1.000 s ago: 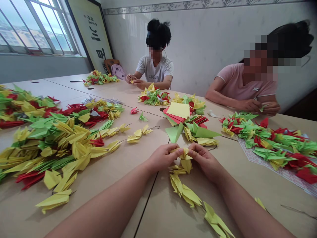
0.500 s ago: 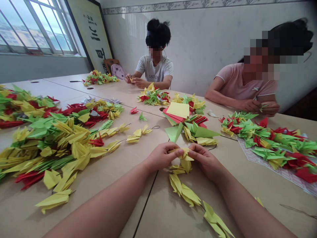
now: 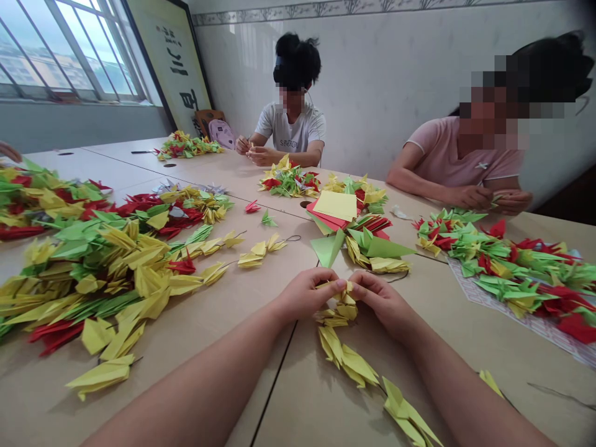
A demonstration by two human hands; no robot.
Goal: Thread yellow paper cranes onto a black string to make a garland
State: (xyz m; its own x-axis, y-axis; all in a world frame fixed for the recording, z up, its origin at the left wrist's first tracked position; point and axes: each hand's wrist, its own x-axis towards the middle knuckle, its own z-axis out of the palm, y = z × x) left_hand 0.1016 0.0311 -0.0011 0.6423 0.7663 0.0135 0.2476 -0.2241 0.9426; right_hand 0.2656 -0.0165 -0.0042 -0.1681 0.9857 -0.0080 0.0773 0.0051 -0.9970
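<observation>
A yellow folded paper crane [image 3: 345,305] sits between both hands, just above the tabletop [image 3: 298,397], near middle. Left hand [image 3: 305,297] and right hand [image 3: 379,303] are curled closed, pinching it. Finished work: a strand of yellow cranes [image 3: 344,363] runs from below the hands toward the near right, and a big heap of yellow, green and red cranes [image 3: 107,273] lies left. A stack of square paper [image 3: 338,208] remains unfolded farther out.
</observation>
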